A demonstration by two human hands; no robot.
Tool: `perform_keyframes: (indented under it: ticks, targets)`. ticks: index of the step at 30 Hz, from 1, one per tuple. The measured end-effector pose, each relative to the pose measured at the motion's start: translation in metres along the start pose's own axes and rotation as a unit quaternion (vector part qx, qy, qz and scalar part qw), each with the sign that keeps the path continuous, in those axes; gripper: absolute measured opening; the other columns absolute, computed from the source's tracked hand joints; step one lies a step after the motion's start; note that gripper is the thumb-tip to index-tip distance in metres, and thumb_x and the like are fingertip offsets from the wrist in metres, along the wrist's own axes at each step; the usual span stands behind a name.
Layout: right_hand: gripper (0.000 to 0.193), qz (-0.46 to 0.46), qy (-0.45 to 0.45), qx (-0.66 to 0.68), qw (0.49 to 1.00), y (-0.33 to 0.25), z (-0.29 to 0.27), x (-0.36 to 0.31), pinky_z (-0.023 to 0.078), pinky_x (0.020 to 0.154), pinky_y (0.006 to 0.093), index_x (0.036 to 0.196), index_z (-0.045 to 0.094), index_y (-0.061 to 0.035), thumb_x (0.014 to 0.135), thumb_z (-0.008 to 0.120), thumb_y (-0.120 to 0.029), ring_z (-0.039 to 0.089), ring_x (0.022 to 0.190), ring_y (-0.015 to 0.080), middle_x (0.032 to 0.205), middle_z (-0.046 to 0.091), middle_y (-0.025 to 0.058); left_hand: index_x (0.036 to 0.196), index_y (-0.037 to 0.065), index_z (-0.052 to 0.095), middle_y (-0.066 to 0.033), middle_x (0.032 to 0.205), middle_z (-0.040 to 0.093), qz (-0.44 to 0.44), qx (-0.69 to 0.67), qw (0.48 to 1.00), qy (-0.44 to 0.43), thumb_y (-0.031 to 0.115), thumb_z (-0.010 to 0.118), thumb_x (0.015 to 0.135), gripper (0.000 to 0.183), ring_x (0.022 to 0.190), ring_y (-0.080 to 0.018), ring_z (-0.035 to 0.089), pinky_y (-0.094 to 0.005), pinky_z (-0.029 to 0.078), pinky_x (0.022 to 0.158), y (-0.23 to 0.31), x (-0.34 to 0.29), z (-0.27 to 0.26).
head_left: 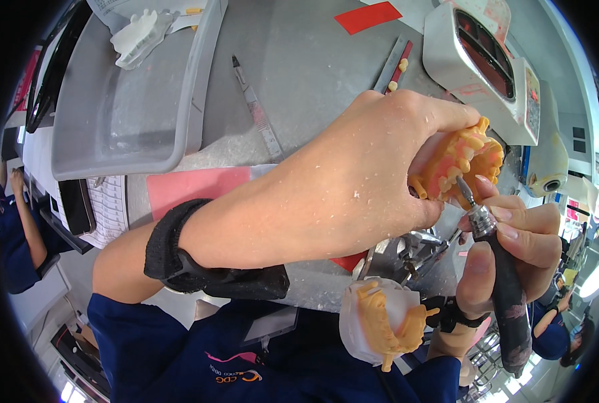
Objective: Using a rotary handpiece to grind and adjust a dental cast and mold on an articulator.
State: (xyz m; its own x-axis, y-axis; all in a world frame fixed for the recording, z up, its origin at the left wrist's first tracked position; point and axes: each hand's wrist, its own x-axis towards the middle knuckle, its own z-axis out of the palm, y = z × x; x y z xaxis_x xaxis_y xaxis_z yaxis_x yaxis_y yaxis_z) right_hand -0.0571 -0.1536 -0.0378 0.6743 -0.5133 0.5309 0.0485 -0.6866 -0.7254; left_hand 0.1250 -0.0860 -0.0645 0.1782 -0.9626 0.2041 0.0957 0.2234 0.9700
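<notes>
My left hand (380, 161) reaches across to the right, its fingers wrapped round an orange dental model (474, 151) with pink wax and pale teeth. In my right hand (531, 232) is a dark dental handpiece (509, 302), gripped like a pen. Its metal bur (466, 191) points up at the pink-and-tooth edge of the model and appears to touch it. Below my left hand lies a shiny metal articulator (413, 255), partly hidden. A second orange jaw model (373, 319) on a white plaster base is nearer to me, left of my right wrist.
A grey plastic tray (118, 144) holding a white plaster piece (140, 37) stands at the left. On the metal bench are a pen-like tool (256, 111), pink sheet (188, 190), red sheet (368, 17) and a red strip with teeth (403, 65). A white device (440, 57) occupies the far right.
</notes>
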Motion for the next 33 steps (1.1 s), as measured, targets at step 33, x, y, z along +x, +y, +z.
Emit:
perform_keyframes:
  ticks: [33]
  targets:
    - [0.025,-0.019,-0.024,-0.021,0.999,0.0,-0.001,0.0,0.05,0.095,0.0563,0.099,0.052,-0.0034,0.086,0.07,-0.016,0.066,0.077,0.0244,0.094,0.051,0.0106,0.111,-0.007,0.06,-0.025,0.09,0.066,0.037,0.031,0.998,0.027,-0.002,0.067,0.07,0.042,0.079,-0.0367,0.066,-0.0368,0.052,0.072,-0.005,0.001,0.001]
